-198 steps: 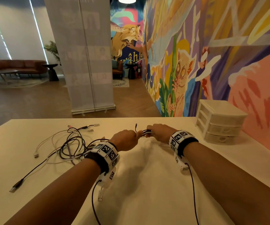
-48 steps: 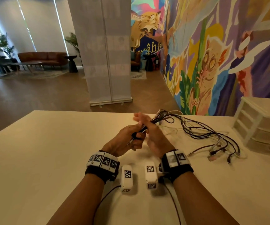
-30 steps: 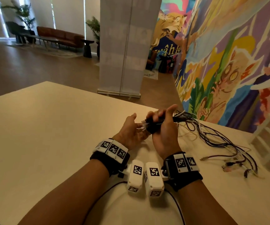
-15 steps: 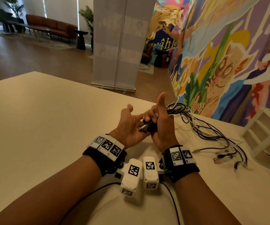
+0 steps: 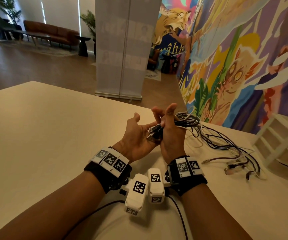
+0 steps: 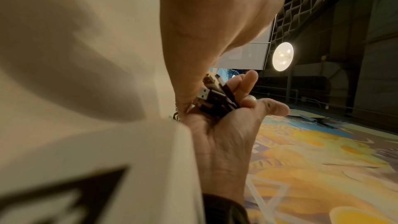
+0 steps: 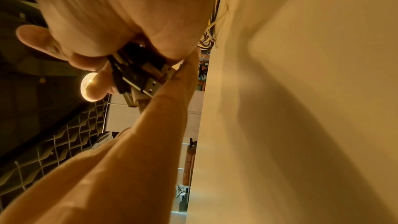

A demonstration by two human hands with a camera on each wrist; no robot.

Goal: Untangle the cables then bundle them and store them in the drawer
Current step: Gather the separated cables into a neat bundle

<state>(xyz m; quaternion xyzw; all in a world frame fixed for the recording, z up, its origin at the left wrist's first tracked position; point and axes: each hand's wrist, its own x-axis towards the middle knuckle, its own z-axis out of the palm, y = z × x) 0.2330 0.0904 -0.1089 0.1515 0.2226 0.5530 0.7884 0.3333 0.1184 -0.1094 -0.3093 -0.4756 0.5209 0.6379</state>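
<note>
Both hands were held close together above the cream table (image 5: 36, 135), wrists nearly touching, near its far edge.

Right hand (image 5: 171, 135): a gathered bunch of cable ends (image 5: 154, 132) was clamped in it, the lower fingers curled round the bunch. The thumb and index finger were raised and stretched upward, clear of the bunch. In the left wrist view the plugs (image 6: 206, 96) were seen projecting from the fist, USB-type metal ends among black housings.

Left hand (image 5: 136, 135): palm turned up, fingers extended toward the plug ends and touching them; the thumb was lifted away. No curl round the plugs was seen, so the hand was noted as open and flat against them. In the right wrist view a left finger (image 7: 172, 91) was laid along the underside of the plugs (image 7: 148, 81).

The cables (image 5: 217, 141), black and white mixed, were trailed from the right fist across the table to the right, in loose overlapping loops. Their far ends (image 5: 231, 168) were spread on the tabletop, well apart from the hands.

A white drawer unit (image 5: 281, 144) was seen at the right edge of the table, beside the painted wall (image 5: 235, 58); whether any drawer was pulled out could not be told.
</note>
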